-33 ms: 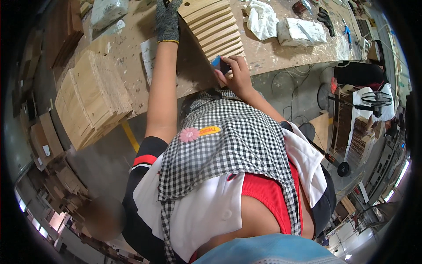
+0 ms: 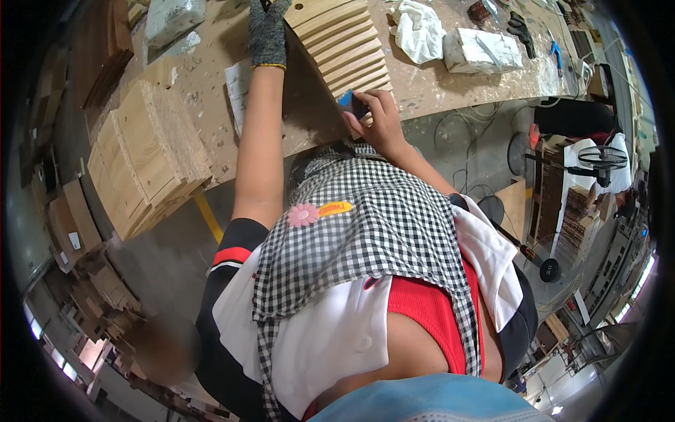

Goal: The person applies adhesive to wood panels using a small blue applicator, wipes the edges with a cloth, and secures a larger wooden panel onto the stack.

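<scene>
My left hand [image 2: 268, 35], in a grey knit glove with a yellow cuff, closes on the far end of a wooden board [image 2: 313, 88] whose dark face is toward the left. Its fingertips run out of the picture at the top. Bare, my right hand [image 2: 382, 125] pinches a small blue and black block [image 2: 356, 104] by the near end of the board's upper edge. Whether the block touches the wood cannot be made out. Right behind the board lie several pale wooden pieces [image 2: 351, 49], overlapping like steps.
Stacked pale panels [image 2: 133, 151] stand at the table's left front; dark boards [image 2: 105, 53] lie farther back. On the stained table [image 2: 436, 91] are a white cloth [image 2: 418, 32], a wrapped block [image 2: 481, 50] and a dark glove [image 2: 522, 34]. Cables and a fan [image 2: 596, 162] are at right.
</scene>
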A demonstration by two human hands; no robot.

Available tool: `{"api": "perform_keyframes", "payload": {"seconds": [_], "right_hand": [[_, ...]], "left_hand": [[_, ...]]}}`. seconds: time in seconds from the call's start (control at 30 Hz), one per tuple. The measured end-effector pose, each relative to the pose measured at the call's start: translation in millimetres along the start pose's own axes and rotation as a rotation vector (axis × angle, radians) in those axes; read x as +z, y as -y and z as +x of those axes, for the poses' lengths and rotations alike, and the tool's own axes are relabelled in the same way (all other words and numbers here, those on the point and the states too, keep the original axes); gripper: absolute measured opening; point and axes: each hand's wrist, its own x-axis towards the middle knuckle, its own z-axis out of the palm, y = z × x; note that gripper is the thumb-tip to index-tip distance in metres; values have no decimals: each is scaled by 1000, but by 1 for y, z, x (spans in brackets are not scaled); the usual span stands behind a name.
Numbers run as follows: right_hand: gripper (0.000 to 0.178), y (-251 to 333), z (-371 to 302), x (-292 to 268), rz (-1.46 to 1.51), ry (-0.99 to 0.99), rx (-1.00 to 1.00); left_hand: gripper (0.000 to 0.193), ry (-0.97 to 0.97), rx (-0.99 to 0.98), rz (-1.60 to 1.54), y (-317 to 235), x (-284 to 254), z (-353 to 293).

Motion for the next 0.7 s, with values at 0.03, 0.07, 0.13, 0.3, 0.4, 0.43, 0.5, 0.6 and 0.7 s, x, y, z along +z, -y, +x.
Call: {"api": "perform_keyframes", "payload": {"seconds": [0.03, 0.07, 0.13, 0.3, 0.4, 0.43, 0.5, 0.6, 0.7], "right_hand": [[49, 0, -2, 1, 20, 21, -5], [49, 0, -3, 0, 19, 21, -5], [47, 2, -3, -1, -10, 78, -81], [41, -28, -9, -18, -59, -36, 339], [41, -39, -10, -22, -57, -143, 319], [42, -35, -9, -18, -57, -96, 261], [45, -18, -4, -5, -75, -16, 68], [48, -4, 2, 9, -41, 88, -91], [44, -7, -6, 5, -80, 0, 3]], "left_hand": [[74, 0, -1, 0, 3, -3, 4], [74, 25, 4, -38, 6, -6, 7], [75, 54, 4, -79, 14, -9, 15], [68, 10, 60, -51, 17, -12, 15], [65, -23, 2, -76, 16, -13, 14], [65, -20, 2, -74, 19, -14, 16], [63, 58, 60, -181, 30, -21, 25], [60, 32, 60, -128, 26, -19, 24], [60, 26, 56, -111, 25, -14, 19]]}}
